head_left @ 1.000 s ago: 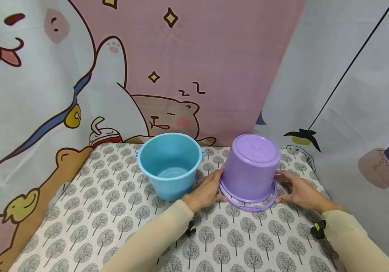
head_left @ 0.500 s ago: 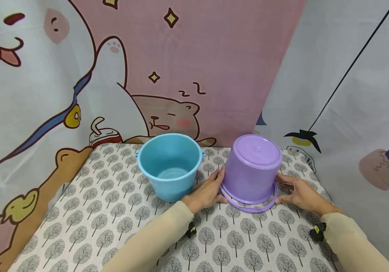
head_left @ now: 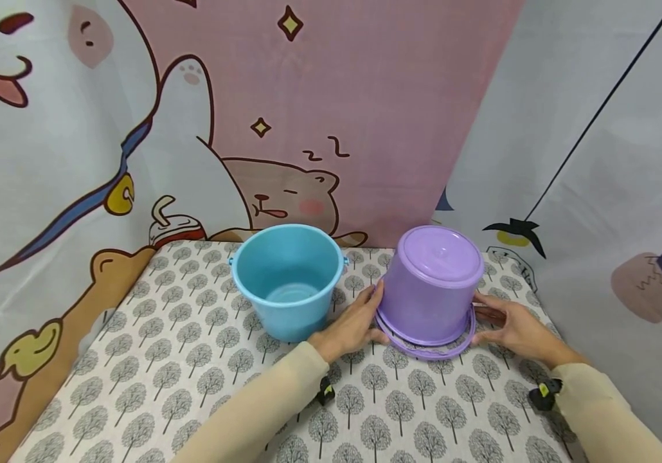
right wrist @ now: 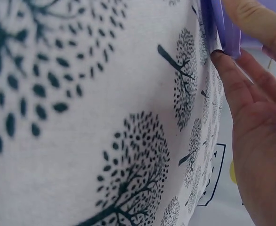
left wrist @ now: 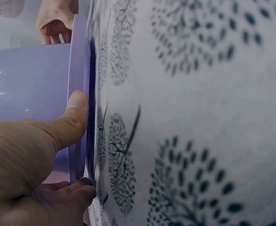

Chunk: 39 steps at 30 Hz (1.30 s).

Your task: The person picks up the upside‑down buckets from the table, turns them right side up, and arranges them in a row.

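When looking forward and down in the head view, can see a curtain [head_left: 400,96] filling the room's backdrop from 9 through 12 to 3 o'clock, pink and white, printed with cartoon animals. Below it, toward 6 o'clock, can see the bench [head_left: 152,379], covered in off-white cloth patterned with dark grey trees. On the curtain, can read two Z shapes [head_left: 338,146] near 12 o'clock, above a sleeping bear [head_left: 285,199]; toward 3 o'clock, can spot outlined lettering [head_left: 524,267] but cannot read it.

Toward 4 o'clock, can find the purple bucket [head_left: 429,305], glossy and plain, upside down on the bench with round base uppermost. Beside it, at its 9 o'clock, can see an upright light-blue bucket [head_left: 287,319]. At the purple bucket's 8 o'clock, can see the left hand [head_left: 348,328], partly curled, holding the rim [left wrist: 76,61] between thumb and fingers; at 4 o'clock, the right hand [head_left: 516,331], likewise partly curled, with thumb and fingers about the rim. Last, can make out the thin purple handle [head_left: 426,355] at 6 o'clock.
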Each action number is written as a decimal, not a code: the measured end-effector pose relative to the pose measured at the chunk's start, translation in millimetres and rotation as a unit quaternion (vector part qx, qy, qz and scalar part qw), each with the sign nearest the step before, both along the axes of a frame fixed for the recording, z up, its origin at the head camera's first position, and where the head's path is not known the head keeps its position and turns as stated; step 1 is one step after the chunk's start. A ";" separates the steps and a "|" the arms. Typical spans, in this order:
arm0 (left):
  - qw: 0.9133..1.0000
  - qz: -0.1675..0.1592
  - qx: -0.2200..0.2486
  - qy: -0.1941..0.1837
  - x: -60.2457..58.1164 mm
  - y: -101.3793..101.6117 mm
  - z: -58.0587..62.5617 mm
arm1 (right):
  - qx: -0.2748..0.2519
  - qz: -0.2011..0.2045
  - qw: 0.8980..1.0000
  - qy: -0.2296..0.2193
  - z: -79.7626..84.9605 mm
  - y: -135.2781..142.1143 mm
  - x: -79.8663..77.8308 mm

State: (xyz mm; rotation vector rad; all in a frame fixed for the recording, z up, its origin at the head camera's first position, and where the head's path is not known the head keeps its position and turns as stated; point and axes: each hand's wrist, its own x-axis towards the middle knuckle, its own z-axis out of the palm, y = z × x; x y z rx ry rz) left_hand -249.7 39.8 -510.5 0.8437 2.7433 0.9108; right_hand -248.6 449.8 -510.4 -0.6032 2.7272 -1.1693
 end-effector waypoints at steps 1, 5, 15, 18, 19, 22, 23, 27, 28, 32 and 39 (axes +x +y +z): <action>1.000 0.000 0.003 0.001 -0.4 0.0 0.1 | -0.005 -0.001 1.000 0.002 0.4 0.2 0.8; 1.000 0.003 0.017 -0.010 -1.4 -0.1 1.0 | -0.035 0.006 0.999 -0.002 1.7 1.9 3.6; 0.996 0.020 0.062 -0.060 0.3 0.1 4.8 | -0.087 0.033 0.996 -0.007 3.1 8.4 6.9; 0.996 0.024 0.064 -0.061 2.0 0.6 7.3 | -0.081 0.034 0.996 0.009 4.7 9.9 8.1; 0.996 0.025 0.065 -0.061 2.7 0.8 8.3 | -0.080 0.035 0.996 0.013 5.6 10.3 8.5; 0.996 0.031 0.063 -0.053 3.9 1.5 10.7 | -0.080 0.037 0.996 0.020 7.6 10.9 9.4; 0.996 0.032 0.065 -0.051 4.4 1.6 11.6 | -0.081 0.038 0.996 0.021 7.8 11.1 9.7; 0.996 0.039 0.072 -0.043 5.1 3.0 12.5 | -0.091 0.041 0.995 0.021 6.4 11.2 10.9; 0.996 0.042 0.071 -0.040 5.3 3.2 12.3 | -0.097 0.042 0.994 0.019 5.7 11.2 11.4; 0.995 0.054 0.076 -0.033 5.8 3.5 11.8 | -0.125 0.048 0.991 0.004 3.8 10.2 13.9; 0.993 0.063 0.097 -0.026 5.6 3.2 12.1 | -0.131 0.039 0.991 0.013 6.3 8.1 18.3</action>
